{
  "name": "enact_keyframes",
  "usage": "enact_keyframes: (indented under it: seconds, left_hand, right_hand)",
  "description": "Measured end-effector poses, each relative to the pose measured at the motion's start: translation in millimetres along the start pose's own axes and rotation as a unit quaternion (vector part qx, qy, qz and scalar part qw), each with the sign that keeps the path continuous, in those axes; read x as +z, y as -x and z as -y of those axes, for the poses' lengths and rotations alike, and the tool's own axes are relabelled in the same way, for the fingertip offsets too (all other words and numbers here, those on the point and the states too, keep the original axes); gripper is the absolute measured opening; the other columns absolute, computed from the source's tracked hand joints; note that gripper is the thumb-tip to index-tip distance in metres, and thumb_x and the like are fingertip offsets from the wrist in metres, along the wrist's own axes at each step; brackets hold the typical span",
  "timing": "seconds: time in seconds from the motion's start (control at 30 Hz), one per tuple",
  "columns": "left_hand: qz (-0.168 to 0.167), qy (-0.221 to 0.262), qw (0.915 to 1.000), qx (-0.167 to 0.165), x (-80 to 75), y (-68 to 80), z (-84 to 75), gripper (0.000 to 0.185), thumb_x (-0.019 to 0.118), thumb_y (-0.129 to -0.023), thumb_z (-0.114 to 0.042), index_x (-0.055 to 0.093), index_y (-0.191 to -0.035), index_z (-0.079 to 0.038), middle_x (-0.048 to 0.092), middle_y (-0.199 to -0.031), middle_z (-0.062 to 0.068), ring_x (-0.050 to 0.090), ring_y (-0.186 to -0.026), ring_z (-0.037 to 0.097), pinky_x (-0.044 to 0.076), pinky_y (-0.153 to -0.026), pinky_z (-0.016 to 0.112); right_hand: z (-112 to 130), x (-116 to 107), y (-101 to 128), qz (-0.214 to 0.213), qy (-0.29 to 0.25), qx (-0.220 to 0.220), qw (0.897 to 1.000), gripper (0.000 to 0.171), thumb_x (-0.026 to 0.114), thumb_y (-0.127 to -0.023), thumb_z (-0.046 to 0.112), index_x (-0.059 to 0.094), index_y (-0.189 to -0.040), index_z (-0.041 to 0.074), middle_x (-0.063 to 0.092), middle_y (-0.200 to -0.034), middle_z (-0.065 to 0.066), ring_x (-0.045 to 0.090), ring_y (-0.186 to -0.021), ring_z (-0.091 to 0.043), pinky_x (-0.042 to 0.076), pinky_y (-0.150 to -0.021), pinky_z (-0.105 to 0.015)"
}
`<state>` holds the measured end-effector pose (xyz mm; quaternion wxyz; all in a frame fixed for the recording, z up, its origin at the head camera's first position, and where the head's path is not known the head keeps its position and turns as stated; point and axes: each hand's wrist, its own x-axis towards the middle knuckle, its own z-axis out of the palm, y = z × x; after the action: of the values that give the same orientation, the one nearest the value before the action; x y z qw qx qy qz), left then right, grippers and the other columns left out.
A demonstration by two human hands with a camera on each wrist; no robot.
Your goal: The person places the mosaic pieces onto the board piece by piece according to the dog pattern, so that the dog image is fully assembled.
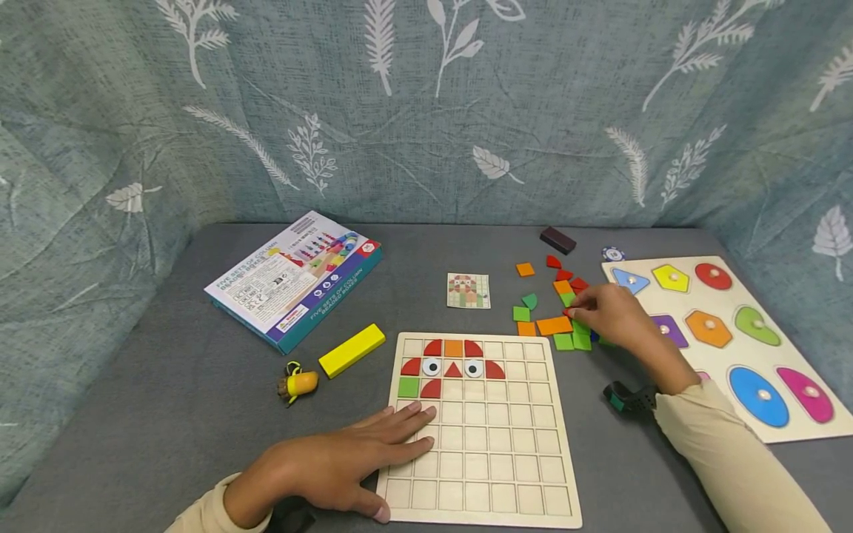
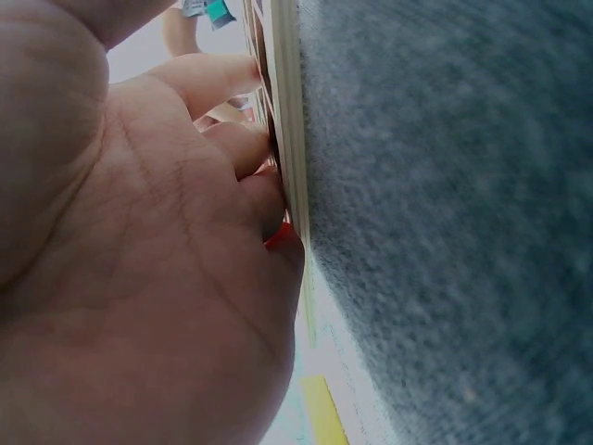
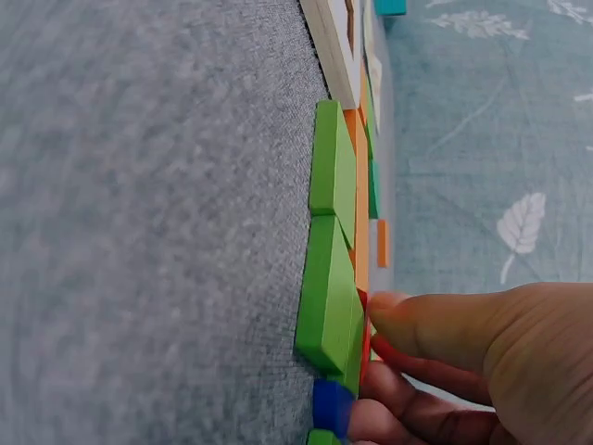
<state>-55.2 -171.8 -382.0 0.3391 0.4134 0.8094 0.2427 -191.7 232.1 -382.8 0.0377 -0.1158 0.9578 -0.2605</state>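
Observation:
My left hand [image 1: 346, 463] lies with spread fingers across the lower left of the wooden grid board [image 1: 493, 466], its thumb at the front edge. In the left wrist view, the fingers [image 2: 218, 79] rest over the board's edge. Red quarter-round pieces, an orange square [image 1: 453, 348], a green square [image 1: 409, 386] and two eye pieces [image 1: 432, 366] fill some upper cells. At the loose pile, my right hand [image 1: 616, 314] pinches a small red piece [image 1: 567, 312] between thumb and fingers. Green squares [image 3: 329, 292] and a blue piece [image 3: 331, 405] lie just under these fingers.
A picture card [image 1: 469, 291] lies behind the board. To the right is a knobbed shape puzzle [image 1: 716, 363]; a dark block [image 1: 557, 240] and a poker chip [image 1: 613, 254] sit farther back. At left are a box [image 1: 293, 281], a yellow block [image 1: 352, 350] and a small toy [image 1: 298, 383].

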Motion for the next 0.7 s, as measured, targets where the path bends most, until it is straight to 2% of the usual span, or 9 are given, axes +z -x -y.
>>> enact_keyframes:
  seconds: [0.27, 0.5, 0.7]
  left_hand:
    - [0.0, 0.002, 1.0, 0.001, 0.0, -0.4, 0.4, 0.08, 0.071, -0.088, -0.035, 0.028, -0.155, -0.024, -0.001, -0.163, -0.006, -0.001, -0.148, 0.023, 0.009, -0.116, 0.052]
    - [0.002, 0.009, 1.0, -0.002, -0.4, -0.2, 0.0, 0.079, 0.071, -0.089, -0.035, 0.028, -0.155, -0.023, 0.0, -0.163, -0.007, -0.001, -0.148, 0.022, 0.008, -0.116, 0.051]
    - [0.002, 0.008, 1.0, 0.003, -0.7, -0.1, -0.6, 0.079, 0.071, -0.089, -0.035, 0.028, -0.155, -0.023, 0.0, -0.163, -0.006, -0.001, -0.148, 0.023, 0.008, -0.116, 0.05]
  right_hand:
    - [3.1, 4.7, -5.0, 0.012, -0.015, -0.044, 0.999, 0.02, 0.066, -0.091, 0.005, 0.068, -0.106, -0.008, 0.066, -0.085, -0.009, 0.058, -0.073, -0.02, 0.048, -0.063, -0.034]
    - [5.0, 5.1, -6.6, 0.025, -0.013, -0.058, 0.998, 0.013, 0.067, -0.09, 0.004, 0.069, -0.099, -0.005, 0.063, -0.083, -0.007, 0.056, -0.071, -0.019, 0.047, -0.063, -0.034]
    - [1.1, 3.9, -5.9, 0.013, 0.0, -0.073, 0.997, 0.007, 0.065, -0.091, 0.004, 0.068, -0.096, -0.001, 0.064, -0.081, -0.004, 0.056, -0.07, -0.017, 0.047, -0.065, -0.036]
